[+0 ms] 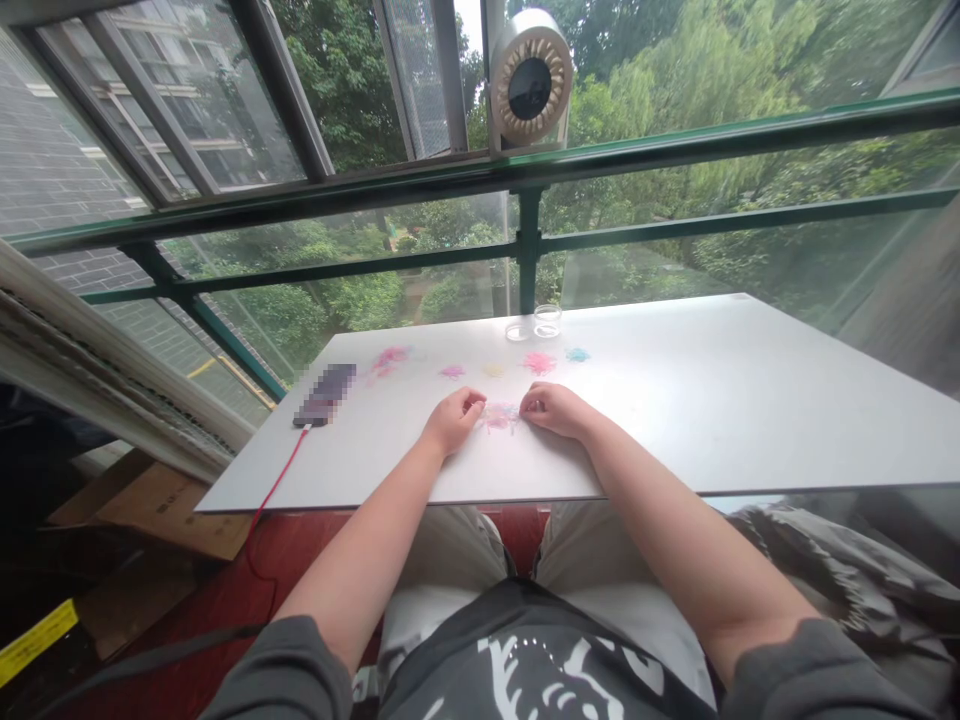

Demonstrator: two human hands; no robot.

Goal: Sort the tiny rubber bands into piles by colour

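Observation:
A loose pile of small, thin, mixed-colour strands (500,418), looking like tiny rubber bands, lies on the white table (720,400) between my hands. My left hand (452,418) rests at the pile's left edge, thumb and fingers drawn together. At its right edge is my right hand (556,408), with fingers curled in. Whatever either hand pinches is too small to make out. Beyond them sit separate single-colour heaps: a purple heap (452,372), a pale yellow heap (493,370), a pinkish-red heap (539,363) and a teal heap (577,355).
Clear round dishes (547,322) stand at the table's far edge. A larger pink heap (391,356) lies further left, near a blurred-out phone (325,395) with a red cable (283,468). Behind the table runs a green railing (529,250); a round white fan-like device (530,80) is above it.

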